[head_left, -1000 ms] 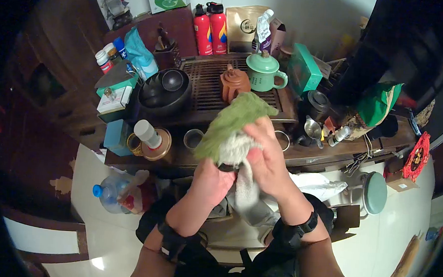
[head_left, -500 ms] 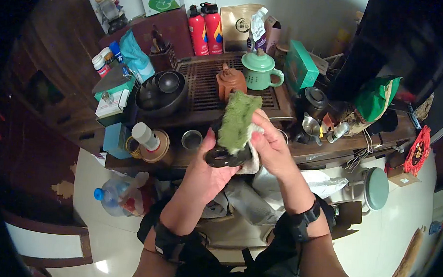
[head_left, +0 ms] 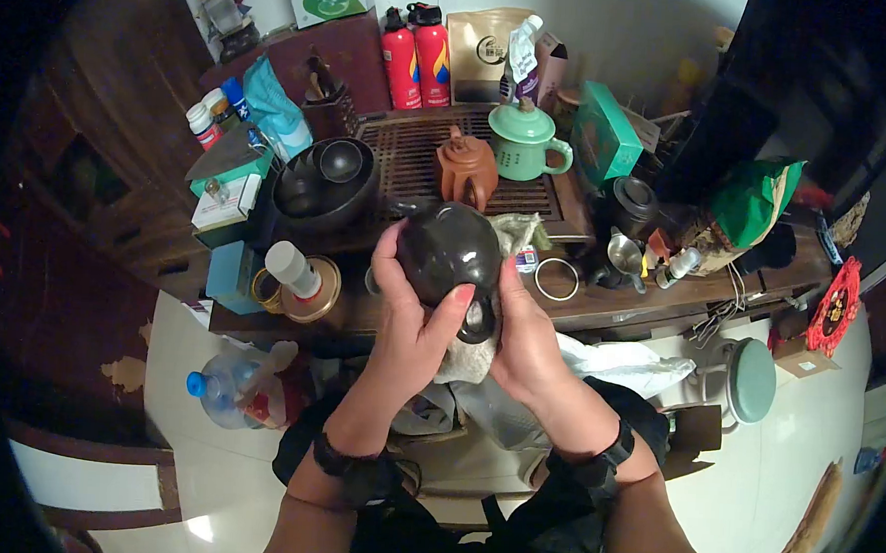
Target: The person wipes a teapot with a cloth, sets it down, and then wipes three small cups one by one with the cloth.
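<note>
A glossy dark teapot (head_left: 451, 245) is held up over the front of the table, its rounded side towards me. Its spout points to the far left and its loop handle is at the near right. My left hand (head_left: 400, 329) grips it, thumb on the near side. My right hand (head_left: 527, 346) is closed on a green and white cloth (head_left: 470, 362) along the pot's right side; part of the cloth is hidden behind the pot. Just beyond stand a brown clay teapot (head_left: 466, 170) and a lidded green mug (head_left: 525, 146).
The slatted tea tray (head_left: 403, 174) carries the clay teapot and mug. Dark bowls (head_left: 324, 205) sit at left, near a white-capped container (head_left: 291, 269). A metal pitcher (head_left: 624, 254) and ring (head_left: 557, 279) lie at right. A water jug (head_left: 232, 391) and green stool (head_left: 752, 381) are on the floor.
The dark teapot has been turned, so its rounded side now faces me. The cloth, earlier spread over the top, now shows at the right and below the pot.
</note>
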